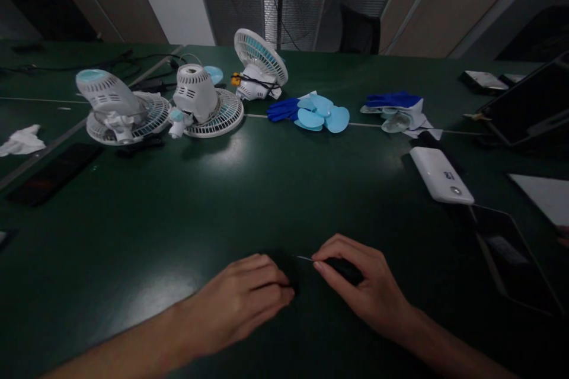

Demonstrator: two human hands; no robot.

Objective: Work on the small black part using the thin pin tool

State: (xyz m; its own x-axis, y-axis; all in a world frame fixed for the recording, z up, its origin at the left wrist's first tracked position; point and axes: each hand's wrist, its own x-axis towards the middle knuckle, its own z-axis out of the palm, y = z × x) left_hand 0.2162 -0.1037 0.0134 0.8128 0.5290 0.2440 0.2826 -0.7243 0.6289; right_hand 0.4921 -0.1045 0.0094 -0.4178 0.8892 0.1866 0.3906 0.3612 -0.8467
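Observation:
Low over the near part of the dark green table [267, 195], my right hand [376, 284] is closed around a screwdriver [345, 271]. Its black handle lies in the palm, and the thin metal shaft points left, toward my other hand. My left hand [249, 296] rests at the table with its fingers curled together. Something small and dark may be at those fingertips, but I cannot make it out. A short gap separates the screwdriver's tip from the left fingers.
Two white fans [113, 106] [200, 100] lie grille-down at the back left, with another fan [260, 65] behind them. Light-blue fan blades [323, 112] sit beside blue gloves [284, 109]. More gloves [398, 109], a white power bank [440, 174] and a dark tablet-like device [511, 254] are rightward.

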